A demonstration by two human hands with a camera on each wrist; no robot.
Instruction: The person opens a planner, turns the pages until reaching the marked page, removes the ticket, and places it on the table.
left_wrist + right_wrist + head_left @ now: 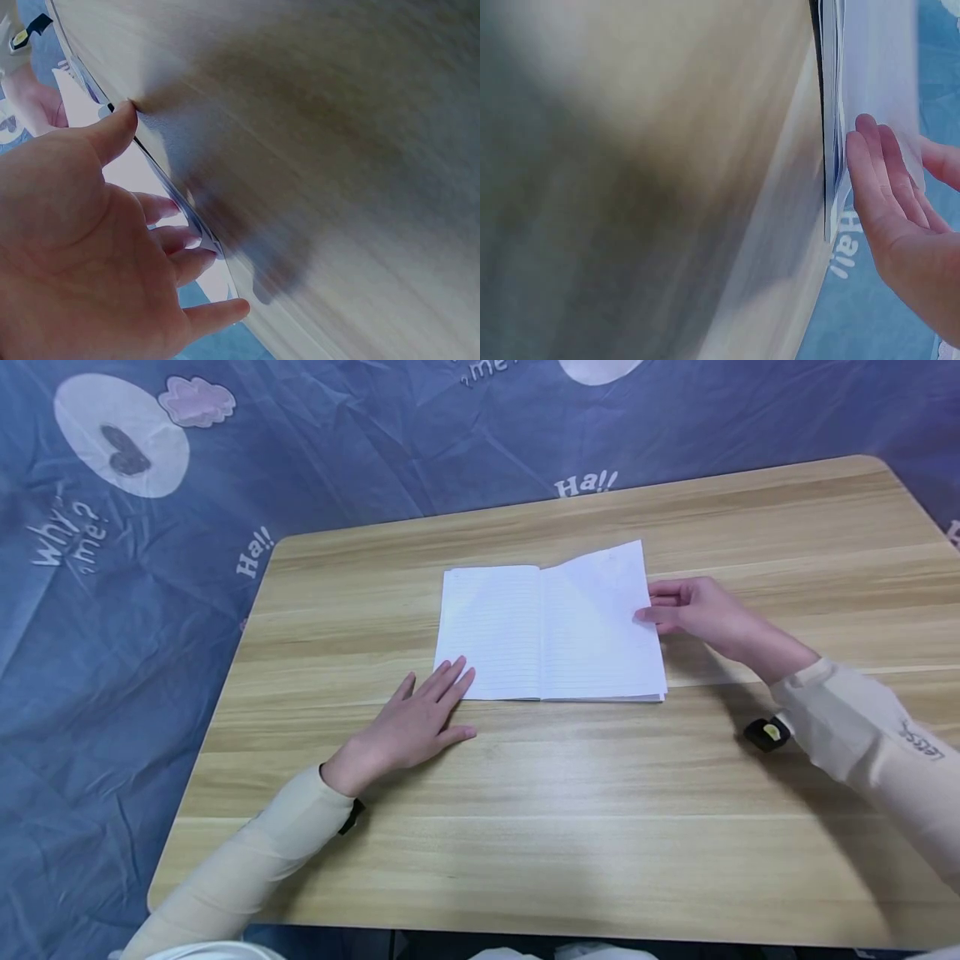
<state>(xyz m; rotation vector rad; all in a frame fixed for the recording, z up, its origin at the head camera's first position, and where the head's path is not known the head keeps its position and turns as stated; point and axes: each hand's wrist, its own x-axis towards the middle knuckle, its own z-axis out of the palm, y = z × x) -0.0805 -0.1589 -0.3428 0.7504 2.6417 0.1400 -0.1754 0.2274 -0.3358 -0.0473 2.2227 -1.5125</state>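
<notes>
An open notebook [491, 627] with lined white pages lies on the wooden table in the head view. My right hand [693, 610] pinches the right edge of its right-hand page [600, 618], thumb on top and fingers beneath. That page's far corner is lifted. In the right wrist view the raised page [881, 67] stands away from the stack, with the right hand [904, 202] at its edge. My left hand [420, 718] lies with fingers spread, its fingertips over the notebook's near left corner. The left wrist view shows the left hand [97, 240] with straight fingers along the notebook's edge.
The wooden table [570, 827] reaches well past the notebook on every side. Behind and to the left hangs a blue printed cloth [337, 443]. A dark wrist device [767, 734] sits below the right sleeve.
</notes>
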